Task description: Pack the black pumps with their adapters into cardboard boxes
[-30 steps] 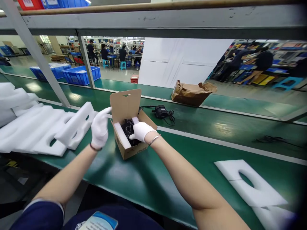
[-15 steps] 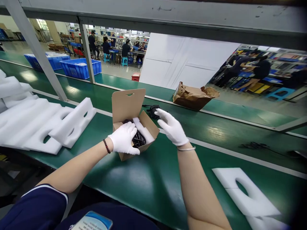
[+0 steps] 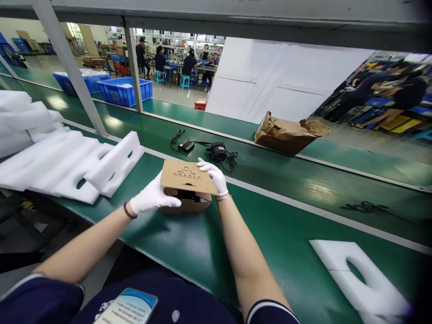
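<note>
A small brown cardboard box [image 3: 189,207] stands on the green work surface in front of me. Its printed lid [image 3: 187,176] is tilted down over the opening, leaving a dark gap at the front. My left hand [image 3: 149,197], in a white glove, grips the box's left side with the thumb across the front. My right hand [image 3: 216,178], also gloved, curls around the lid's right edge, its fingertips at the far corner. Behind the box lies a round black device [image 3: 218,152] with cables, joined to a small black power adapter [image 3: 186,146].
White foam pieces [image 3: 50,157] are piled at the left. A foam sheet with an oval hole [image 3: 351,263] lies at the right. A crumpled brown paper bag [image 3: 286,135] and blue bins [image 3: 124,93] stand farther back. Metal posts [image 3: 69,67] rise at the left.
The upright lid has swung down over the box, hiding the black cable and foam inside. My right hand has moved left onto the lid; my left hand has shifted from inside to the left side.
</note>
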Motion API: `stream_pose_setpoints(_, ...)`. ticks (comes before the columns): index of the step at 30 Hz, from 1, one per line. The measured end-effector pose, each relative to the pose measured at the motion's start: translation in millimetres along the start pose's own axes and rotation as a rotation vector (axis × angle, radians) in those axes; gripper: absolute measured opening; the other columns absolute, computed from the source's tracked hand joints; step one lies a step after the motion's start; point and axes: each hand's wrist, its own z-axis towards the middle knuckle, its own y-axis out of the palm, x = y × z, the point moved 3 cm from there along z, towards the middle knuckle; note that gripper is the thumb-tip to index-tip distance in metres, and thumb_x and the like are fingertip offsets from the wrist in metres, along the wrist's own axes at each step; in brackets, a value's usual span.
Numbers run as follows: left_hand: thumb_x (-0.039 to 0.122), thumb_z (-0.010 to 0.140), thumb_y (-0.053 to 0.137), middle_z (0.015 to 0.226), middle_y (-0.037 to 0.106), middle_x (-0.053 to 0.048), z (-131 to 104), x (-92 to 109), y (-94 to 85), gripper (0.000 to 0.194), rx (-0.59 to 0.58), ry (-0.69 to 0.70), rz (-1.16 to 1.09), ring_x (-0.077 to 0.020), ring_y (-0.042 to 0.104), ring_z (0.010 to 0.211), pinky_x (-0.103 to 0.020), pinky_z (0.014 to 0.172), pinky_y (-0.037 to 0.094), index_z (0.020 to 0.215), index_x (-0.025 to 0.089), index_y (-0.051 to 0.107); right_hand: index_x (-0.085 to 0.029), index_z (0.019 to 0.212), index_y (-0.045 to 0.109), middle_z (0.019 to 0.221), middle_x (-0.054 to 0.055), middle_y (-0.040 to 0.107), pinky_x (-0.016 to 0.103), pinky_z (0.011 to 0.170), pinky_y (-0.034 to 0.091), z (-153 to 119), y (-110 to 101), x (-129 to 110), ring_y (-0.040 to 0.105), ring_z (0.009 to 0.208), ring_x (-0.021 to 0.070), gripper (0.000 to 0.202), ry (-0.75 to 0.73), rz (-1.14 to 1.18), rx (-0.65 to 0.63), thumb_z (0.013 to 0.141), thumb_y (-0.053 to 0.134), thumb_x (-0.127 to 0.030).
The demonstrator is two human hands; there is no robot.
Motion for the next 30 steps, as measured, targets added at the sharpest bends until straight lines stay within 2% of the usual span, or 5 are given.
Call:
stream_pose_setpoints(4, 0.049, 0.086, 0.065, 0.142, 0.056, -0.010, -22.9, 12.2, 10.0, 0.066, 0.206, -0.148, -0.283, -0.0286, 0.054, 0.131, -0.046, 0.110, 0.047, 0.142, 0.019, 0.045, -0.020, 0.115, 0.062, 0.153, 0.009, 0.043, 0.039, 0.117, 0.030, -32.6, -11.7, 0.0, 0.033, 0.145, 0.0195, 0.050, -0.098, -0.037, -0.049, 0.103, 0.020, -0.045)
stream_pose_setpoints(8, 0.043, 0.076, 0.078, 0.139, 0.059, -0.009, -21.0, -1.0, 16.1, 0.081, 0.383, -0.179, -0.247, -0.0305, 0.054, 0.130, -0.045, 0.111, 0.047, 0.145, 0.019, 0.043, -0.022, 0.124, 0.059, 0.155, 0.013, 0.038, 0.055, 0.119, 0.024, -60.2, -7.5, -9.9, 0.022, 0.149, 0.0342, 0.075, -0.352, 0.033, -0.073, 0.080, 0.050, -0.082)
stream_pose_setpoints(15, 0.050, 0.080, 0.075, 0.150, 0.046, -0.011, -34.4, -56.6, 20.6, 0.053, 0.751, 0.088, 0.247, -0.0336, 0.042, 0.141, -0.050, 0.119, 0.035, 0.125, 0.023, 0.065, -0.023, 0.125, 0.063, 0.138, 0.012, 0.058, 0.061, 0.117, 0.031, -72.2, 8.9, -5.0, 0.036, 0.143, 0.0341, 0.050, -0.523, -0.066, 0.180, 0.091, 0.058, -0.059)
stream_pose_setpoints(21, 0.038, 0.078, 0.079, 0.150, 0.045, -0.015, -39.3, -61.5, 16.1, 0.082, 0.503, 0.564, 0.593, -0.0342, 0.037, 0.143, -0.057, 0.116, 0.038, 0.148, 0.029, 0.038, -0.028, 0.131, 0.061, 0.138, 0.008, 0.059, 0.063, 0.115, 0.035, -76.9, 12.7, -1.1, 0.040, 0.141, 0.0317, 0.044, -0.730, -0.070, 0.225, 0.094, 0.057, -0.053)
stream_pose_setpoints(30, 0.037, 0.083, 0.074, 0.118, 0.070, -0.007, -39.1, -64.8, 11.0, 0.045, 0.451, 0.627, 0.738, -0.0281, 0.056, 0.129, -0.050, 0.105, 0.052, 0.124, 0.028, 0.058, -0.026, 0.092, 0.071, 0.098, 0.004, 0.075, 0.054, 0.106, 0.046, -92.4, 19.9, -10.9, 0.066, 0.111, 0.0284, 0.020, -0.717, -0.244, 0.370, 0.084, 0.075, -0.043)
